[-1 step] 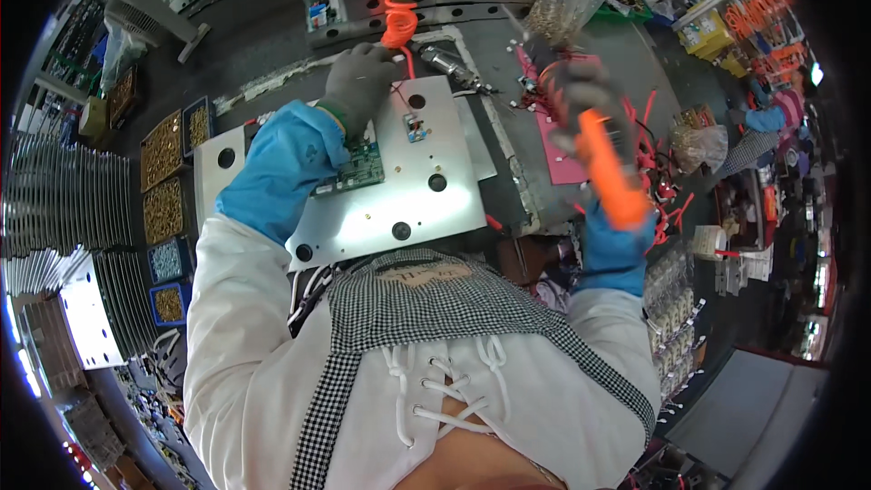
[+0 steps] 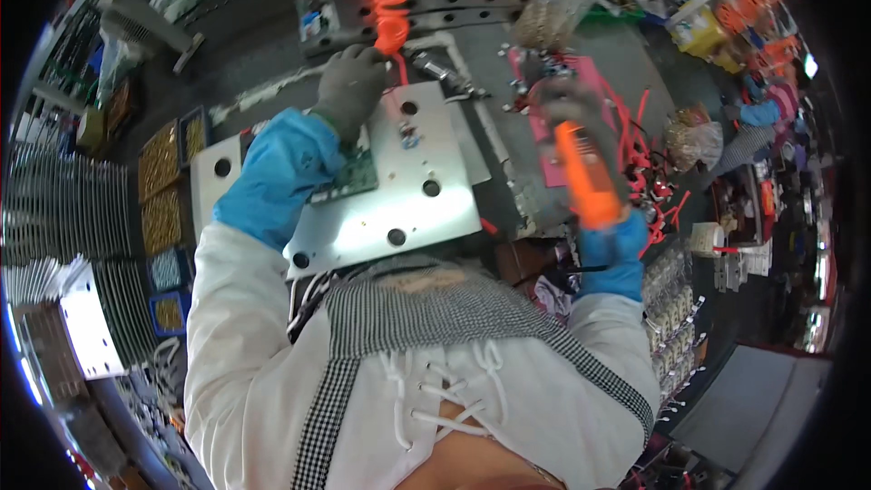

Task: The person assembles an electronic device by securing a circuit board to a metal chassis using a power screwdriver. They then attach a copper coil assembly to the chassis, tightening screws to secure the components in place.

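Note:
My left hand (image 2: pixel 349 82), in a grey glove and blue sleeve cover, lies at the far edge of a shiny metal plate (image 2: pixel 422 227). Its fingers are curled; what they hold, if anything, is hidden. Beside that wrist a green circuit board (image 2: pixel 356 176) sits on the plate, partly under the sleeve. A small blue-and-silver part (image 2: pixel 408 136) is farther right on it. To the right, my right hand (image 2: pixel 567 100), gloved and blurred, is closed on an orange-and-black handheld tool (image 2: pixel 588 177) of unclear kind, above a pink mat (image 2: pixel 552 168).
A coiled orange air hose (image 2: pixel 388 9) hangs at the back, near a metal air tool (image 2: pixel 445 73). Bins of brass fasteners (image 2: pixel 161 222) stand at left. Red cables (image 2: pixel 649 191) and bagged parts (image 2: pixel 694 138) lie at right. Another person (image 2: pixel 767 118) is far right.
My right hand and the orange tool have shifted left, and the tool is angled differently. The whole view has moved slightly. My left hand keeps its place on the plate.

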Demonstrator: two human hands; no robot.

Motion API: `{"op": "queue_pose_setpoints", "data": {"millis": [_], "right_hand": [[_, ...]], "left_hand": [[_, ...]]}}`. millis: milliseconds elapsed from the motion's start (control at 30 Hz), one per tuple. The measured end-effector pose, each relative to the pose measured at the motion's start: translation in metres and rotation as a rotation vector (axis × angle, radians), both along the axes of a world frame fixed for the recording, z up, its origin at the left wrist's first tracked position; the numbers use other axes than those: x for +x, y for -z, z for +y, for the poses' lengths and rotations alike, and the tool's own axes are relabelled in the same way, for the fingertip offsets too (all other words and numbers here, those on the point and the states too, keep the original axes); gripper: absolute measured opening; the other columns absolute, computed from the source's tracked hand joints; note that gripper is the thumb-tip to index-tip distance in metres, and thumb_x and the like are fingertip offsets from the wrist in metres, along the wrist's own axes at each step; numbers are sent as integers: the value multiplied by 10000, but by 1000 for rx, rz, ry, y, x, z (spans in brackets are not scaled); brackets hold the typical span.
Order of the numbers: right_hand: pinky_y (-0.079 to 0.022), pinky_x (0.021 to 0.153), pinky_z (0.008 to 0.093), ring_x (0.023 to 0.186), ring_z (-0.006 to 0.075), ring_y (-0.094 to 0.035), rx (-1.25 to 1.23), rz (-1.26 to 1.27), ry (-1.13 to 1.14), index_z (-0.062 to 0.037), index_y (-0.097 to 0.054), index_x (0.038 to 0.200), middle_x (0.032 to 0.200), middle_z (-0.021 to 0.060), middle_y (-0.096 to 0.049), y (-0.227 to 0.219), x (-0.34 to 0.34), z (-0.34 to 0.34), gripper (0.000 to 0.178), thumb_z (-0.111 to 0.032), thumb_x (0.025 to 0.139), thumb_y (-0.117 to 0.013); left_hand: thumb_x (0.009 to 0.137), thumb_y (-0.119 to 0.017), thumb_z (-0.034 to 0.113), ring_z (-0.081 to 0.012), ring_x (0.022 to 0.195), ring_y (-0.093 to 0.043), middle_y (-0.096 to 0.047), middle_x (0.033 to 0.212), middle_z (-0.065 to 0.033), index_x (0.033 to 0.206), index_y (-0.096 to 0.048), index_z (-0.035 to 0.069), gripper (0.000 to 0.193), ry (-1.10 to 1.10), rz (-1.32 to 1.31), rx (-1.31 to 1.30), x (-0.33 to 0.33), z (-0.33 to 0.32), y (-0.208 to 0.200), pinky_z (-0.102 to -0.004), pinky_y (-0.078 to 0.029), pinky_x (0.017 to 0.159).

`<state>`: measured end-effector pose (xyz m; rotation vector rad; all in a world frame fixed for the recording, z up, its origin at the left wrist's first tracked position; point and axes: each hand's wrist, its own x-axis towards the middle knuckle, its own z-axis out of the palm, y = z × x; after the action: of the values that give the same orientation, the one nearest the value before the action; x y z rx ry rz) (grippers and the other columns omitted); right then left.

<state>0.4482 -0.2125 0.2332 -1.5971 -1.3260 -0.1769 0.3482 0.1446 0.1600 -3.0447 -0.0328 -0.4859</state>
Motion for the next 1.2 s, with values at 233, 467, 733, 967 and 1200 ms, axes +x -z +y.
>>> {"op": "queue_pose_setpoints", "data": {"millis": [233,467,733,967,1200], "right_hand": [[-461,992,491,1264,368,-519,-505,-549,-93,-144,-668,1089,1338,150,-552,163,24,-29,333,-145,758,-712],[-472,1021,489,1408,365,-419,-705,-581,63,-183,-660,1153,1477,160,-463,213,6,-69,321,-204,832,-659],[-515,916,422,1035,316,-668,-497,299,320,-119,-685,1081,1073,118,-701,152,-23,-21,242,-316,961,-613],[-529,797,357,849,244,-678,-710,887,307,-58,-700,1078,896,101,-699,153,-83,-25,722,-702,999,-384],[-519,834,382,920,212,-654,-157,623,746,-32,-642,1092,951,105,-675,200,-165,-41,405,-424,1032,-558]], "left_hand": [[767,-742,140,-362,1339,-480,-550,1403,-109,1362,-601,212,616,-93,-104,-26,-6,52,3,-483,-435,1066],[867,-700,231,-369,1106,-638,-650,1249,-182,1187,-666,11,390,-157,-7,-528,-108,73,-21,-438,-495,961],[986,-604,176,-295,980,-654,-712,1148,-159,1174,-717,3,279,-973,-471,-1124,-305,34,-64,-414,-536,866],[1003,-578,300,-322,1087,-614,-646,1252,-186,1294,-596,-14,428,-876,-283,-1524,-350,64,-44,-447,-510,949],[1021,-552,425,-350,1194,-575,-579,1356,-213,1414,-476,-31,607,-757,18,-1932,-364,127,13,-480,-483,1033]]}}
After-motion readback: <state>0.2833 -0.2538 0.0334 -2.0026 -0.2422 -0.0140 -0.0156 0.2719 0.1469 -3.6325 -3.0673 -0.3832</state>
